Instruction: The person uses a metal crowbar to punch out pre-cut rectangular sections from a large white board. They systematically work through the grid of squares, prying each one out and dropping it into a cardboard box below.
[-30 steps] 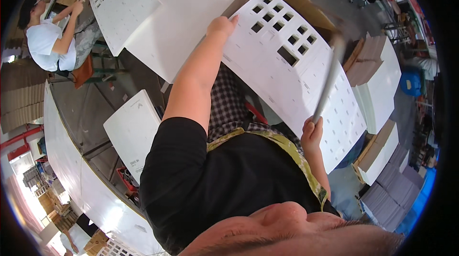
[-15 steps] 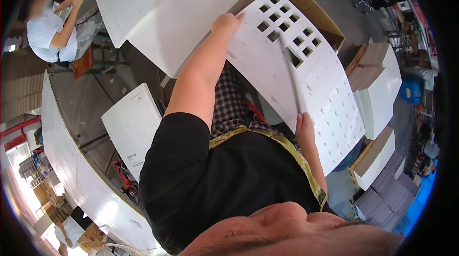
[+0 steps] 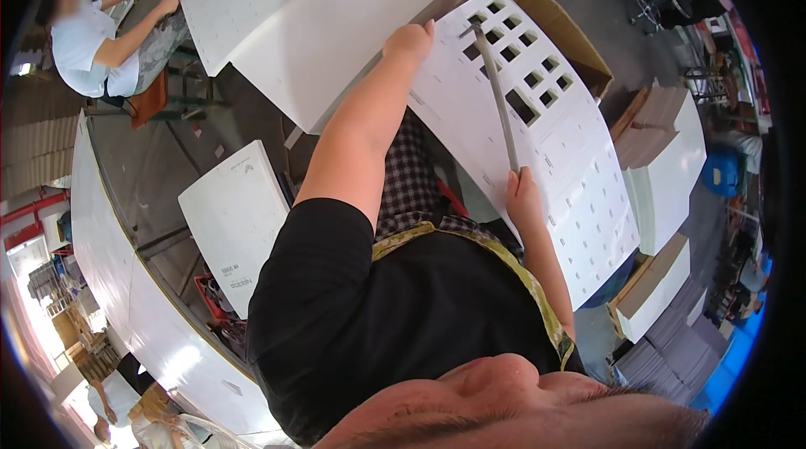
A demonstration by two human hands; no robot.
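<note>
A large white board (image 3: 470,126) with rows of square cut-out holes at its far end lies in front of me. The rest of its surface carries many small printed marks. My left hand (image 3: 410,43) is closed on the board's far left edge, thumb on top; its other fingers are mostly hidden. In my right hand (image 3: 526,199) is a long, thin grey bar (image 3: 502,105) with a short bent end. The bar reaches over the board, and its bent end is among the square holes.
An open cardboard box (image 3: 550,19) stands beyond the board. White panels and brown stacks (image 3: 667,143) are to the right. A white slab (image 3: 235,214) lies at left. A person in white (image 3: 92,50) works at the far-left table, where another holed panel (image 3: 239,8) lies.
My right hand has moved up and slightly left with the bar, whose bent end now shows clearly over the holes. At far left, the other person's hands have moved apart.
</note>
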